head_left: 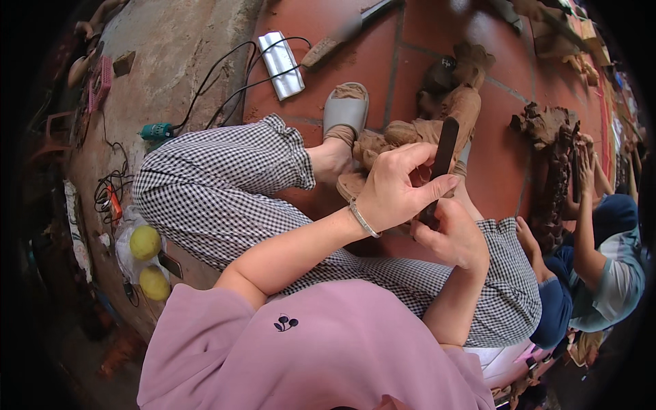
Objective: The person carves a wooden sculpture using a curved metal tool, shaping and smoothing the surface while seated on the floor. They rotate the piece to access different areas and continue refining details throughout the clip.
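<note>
In front of me, my left hand (398, 188), with a bracelet at the wrist, pinches a dark, flat, round-ended bar (446, 145) between thumb and fingers. Its exact kind I cannot make out. Close below, my right hand (459, 236) is closed around the bar's lower end, its fingers partly hidden. Beneath the hands, between my feet, lies a brown carved wooden figure (461, 109) with rounded forms; my left hand covers part of it. Whether the bar touches the carving I cannot tell.
A silver power strip (281, 65) with black cords lies beyond my left knee, near a green power tool (156, 131). Two yellow-green fruits (145, 242) rest on a plastic bag at left. To the right, another person (605, 266) handles a dark carved piece (550, 178).
</note>
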Demonstrator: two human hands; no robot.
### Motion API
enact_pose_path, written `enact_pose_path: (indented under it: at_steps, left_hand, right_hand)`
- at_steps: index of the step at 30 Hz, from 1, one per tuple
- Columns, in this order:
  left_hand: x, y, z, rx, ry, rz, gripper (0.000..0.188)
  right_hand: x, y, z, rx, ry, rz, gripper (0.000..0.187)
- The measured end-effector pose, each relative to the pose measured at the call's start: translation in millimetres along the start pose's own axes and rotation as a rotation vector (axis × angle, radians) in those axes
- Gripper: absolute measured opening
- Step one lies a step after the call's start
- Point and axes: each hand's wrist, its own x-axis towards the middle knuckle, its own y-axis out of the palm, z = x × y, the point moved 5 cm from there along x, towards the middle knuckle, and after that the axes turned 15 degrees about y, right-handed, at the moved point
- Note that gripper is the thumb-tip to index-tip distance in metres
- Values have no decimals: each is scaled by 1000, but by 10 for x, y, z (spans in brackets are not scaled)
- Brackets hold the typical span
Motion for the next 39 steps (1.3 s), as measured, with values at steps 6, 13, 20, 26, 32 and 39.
enact_pose_path:
  at_steps: [6, 13, 20, 26, 32, 39]
  left_hand:
    - [-66, 26, 220, -545, -455, -53, 32]
    - [-270, 260, 218, -755, -616, 62, 32]
    - [-298, 357, 139, -289, -276, 220, 20]
    - [-141, 177, 233, 247, 106, 94, 11]
    - [-118, 178, 264, 284, 148, 73, 10]
    - [-117, 189, 279, 302, 165, 53, 10]
  right_hand:
    - [-108, -401, -46, 428, -351, -561, 37]
    - [59, -243, 13, 76, -592, -792, 43]
    - [327, -378, -510, 923, -291, -661, 13]
    - [511, -316, -435, 1004, -221, -593, 16]
    - [509, -374, -498, 752, -79, -791, 18]
    - [535, -352, -442, 219, -309, -1165, 25]
